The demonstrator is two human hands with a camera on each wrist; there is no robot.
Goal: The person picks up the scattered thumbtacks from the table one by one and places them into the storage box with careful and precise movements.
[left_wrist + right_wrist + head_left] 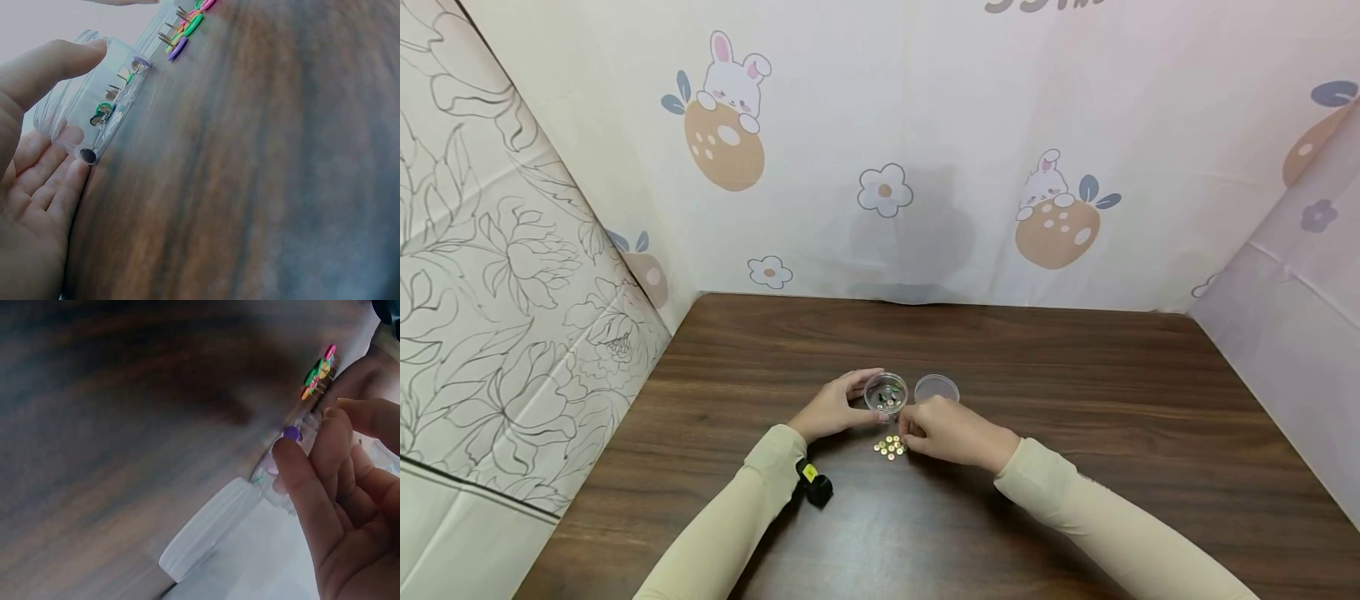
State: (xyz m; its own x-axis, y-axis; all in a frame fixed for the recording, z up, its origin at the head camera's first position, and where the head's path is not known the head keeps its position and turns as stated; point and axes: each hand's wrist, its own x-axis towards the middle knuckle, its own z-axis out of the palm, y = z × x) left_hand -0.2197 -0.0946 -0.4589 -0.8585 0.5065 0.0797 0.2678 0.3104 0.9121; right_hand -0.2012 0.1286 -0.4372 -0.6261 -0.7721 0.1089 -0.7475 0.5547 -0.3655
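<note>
A clear round plastic tub [886,393] stands on the table with several thumbtacks inside. My left hand [841,406] grips its side, thumb and fingers around the wall, as the left wrist view also shows. A purple thumbtack [140,61] leans against the wall inside. Beside the tub lies a small cluster of thumbtacks [890,447], coloured heads down and pins up. My right hand [951,429] is at the cluster's right edge, fingers curled, with thumb and index fingertips [336,414] close together. I cannot tell whether a thumbtack is between them.
A clear round lid [937,387] lies just right of the tub, partly behind my right hand. The brown wooden table [1075,367] runs back to a patterned curtain [820,150]. A black device with a yellow label [809,472] is on my left wrist.
</note>
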